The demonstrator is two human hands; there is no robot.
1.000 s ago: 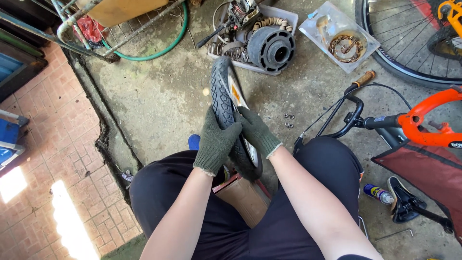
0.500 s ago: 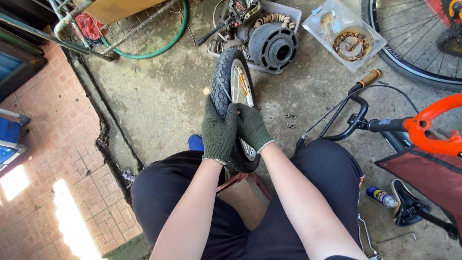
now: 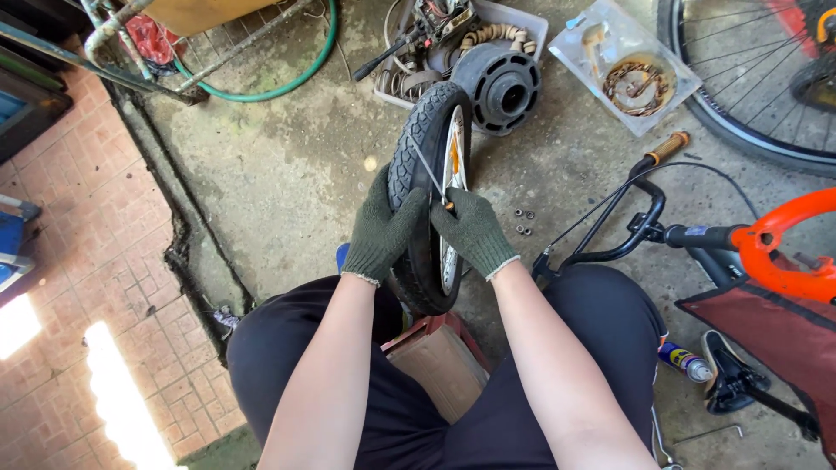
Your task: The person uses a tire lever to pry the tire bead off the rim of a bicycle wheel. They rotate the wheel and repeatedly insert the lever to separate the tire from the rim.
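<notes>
A small black bicycle wheel (image 3: 425, 139) with a knobby tyre stands upright on the concrete between my knees. My left hand (image 3: 381, 233), in a dark green knit glove, wraps over the tyre's left side. My right hand (image 3: 475, 231), gloved the same, presses on the tyre's right edge and grips a thin metal tool (image 3: 430, 175) whose shaft slants up across the tread. The wheel's white rim with an orange reflector shows on the right side.
A tray of parts with a black hub (image 3: 498, 84) lies ahead. A clear bag with a chain (image 3: 624, 77), a large spoked wheel (image 3: 756, 83), an orange bike frame with handlebar (image 3: 697, 235), small nuts (image 3: 522, 221), a spray can (image 3: 684, 360) and a green hose (image 3: 287, 83) surround me.
The wheel has swung from leaning left to standing nearly upright. My hands shifted up onto the tyre's top edge, and the thin tool now shows in my right hand.
</notes>
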